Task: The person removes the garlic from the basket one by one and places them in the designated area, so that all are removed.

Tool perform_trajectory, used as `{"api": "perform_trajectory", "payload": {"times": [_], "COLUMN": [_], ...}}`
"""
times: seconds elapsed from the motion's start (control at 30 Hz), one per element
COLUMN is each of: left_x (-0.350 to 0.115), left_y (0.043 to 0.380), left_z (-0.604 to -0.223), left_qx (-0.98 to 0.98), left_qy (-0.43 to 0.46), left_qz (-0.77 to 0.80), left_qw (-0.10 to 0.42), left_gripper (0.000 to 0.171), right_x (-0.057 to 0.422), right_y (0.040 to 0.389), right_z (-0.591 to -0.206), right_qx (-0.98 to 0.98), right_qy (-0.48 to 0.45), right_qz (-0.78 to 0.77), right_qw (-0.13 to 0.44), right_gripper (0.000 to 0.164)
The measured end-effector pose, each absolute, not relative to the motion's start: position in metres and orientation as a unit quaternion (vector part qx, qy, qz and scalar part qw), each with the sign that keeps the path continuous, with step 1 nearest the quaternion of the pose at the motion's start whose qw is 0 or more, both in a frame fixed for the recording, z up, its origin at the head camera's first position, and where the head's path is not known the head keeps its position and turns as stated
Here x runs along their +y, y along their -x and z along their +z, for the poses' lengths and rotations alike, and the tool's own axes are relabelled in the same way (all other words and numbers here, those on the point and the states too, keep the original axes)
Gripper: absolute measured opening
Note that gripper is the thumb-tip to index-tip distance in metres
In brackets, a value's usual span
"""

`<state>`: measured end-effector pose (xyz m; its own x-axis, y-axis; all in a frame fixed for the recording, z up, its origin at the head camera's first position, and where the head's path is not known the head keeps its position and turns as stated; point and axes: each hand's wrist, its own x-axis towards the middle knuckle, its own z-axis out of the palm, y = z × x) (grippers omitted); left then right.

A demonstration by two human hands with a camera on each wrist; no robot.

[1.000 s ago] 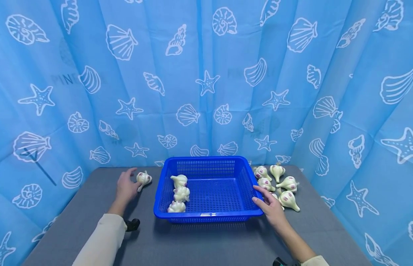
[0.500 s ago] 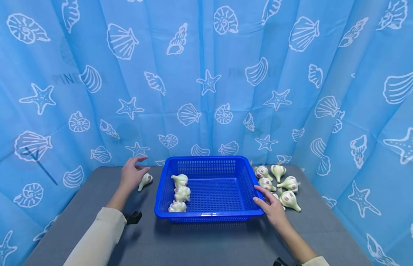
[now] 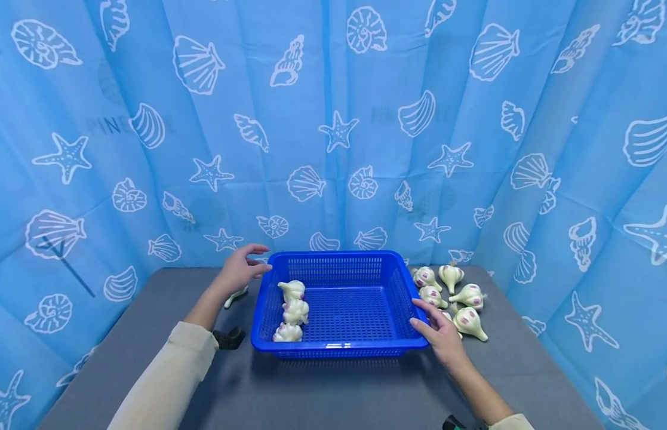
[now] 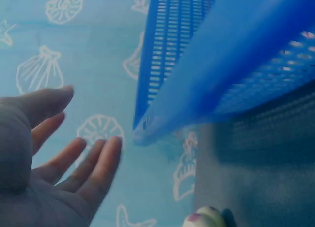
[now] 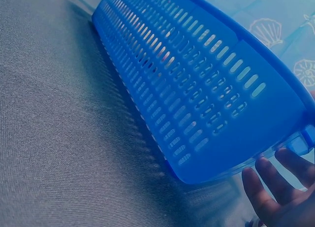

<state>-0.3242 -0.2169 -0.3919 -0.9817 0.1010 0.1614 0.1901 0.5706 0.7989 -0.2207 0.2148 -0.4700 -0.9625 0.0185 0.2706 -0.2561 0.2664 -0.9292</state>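
Observation:
A blue plastic basket stands in the middle of the table with three garlic bulbs lined up along its left side. My left hand hovers by the basket's back left corner, fingers spread and holding nothing; the left wrist view shows a gap between the fingers and the rim. Below that hand, one garlic bulb lies on the table, mostly hidden by the hand. At the right side my right hand grips the basket's rim, with its fingertips under the edge.
Several garlic bulbs lie in a group on the table just right of the basket, partly behind my right hand. A grey cloth covers the table. Blue curtains with white shell prints hang behind and at both sides.
My left hand has lifted away from the single garlic bulb and moved right, to the basket's left rim. The bulb stays on the table. My right hand keeps its hold on the basket.

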Motion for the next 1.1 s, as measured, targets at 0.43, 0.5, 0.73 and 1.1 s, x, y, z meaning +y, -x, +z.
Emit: {"api": "perform_trajectory", "payload": {"times": [0.43, 0.5, 0.73, 1.1], "left_x": [-0.184, -0.180, -0.165, -0.148], "left_y": [0.334, 0.338, 0.346, 0.355], "left_z": [-0.378, -0.378, -0.383, -0.391], "left_qx": [-0.874, -0.880, -0.906, -0.910], "left_qy": [0.127, 0.137, 0.172, 0.175], "left_qz": [-0.467, -0.452, -0.385, -0.367], "left_qw": [-0.043, -0.045, -0.043, -0.082], "left_gripper": [0.051, 0.051, 0.048, 0.050], "right_x": [0.216, 0.215, 0.214, 0.215], "right_y": [0.221, 0.221, 0.220, 0.219], "right_z": [-0.470, -0.470, -0.470, -0.467], "right_qx": [-0.788, -0.789, -0.783, -0.782], "right_qy": [-0.068, -0.069, -0.071, -0.072], "right_qz": [0.603, 0.601, 0.610, 0.610], "right_qw": [0.103, 0.105, 0.099, 0.103], "right_gripper": [0.046, 0.046, 0.046, 0.047]}}
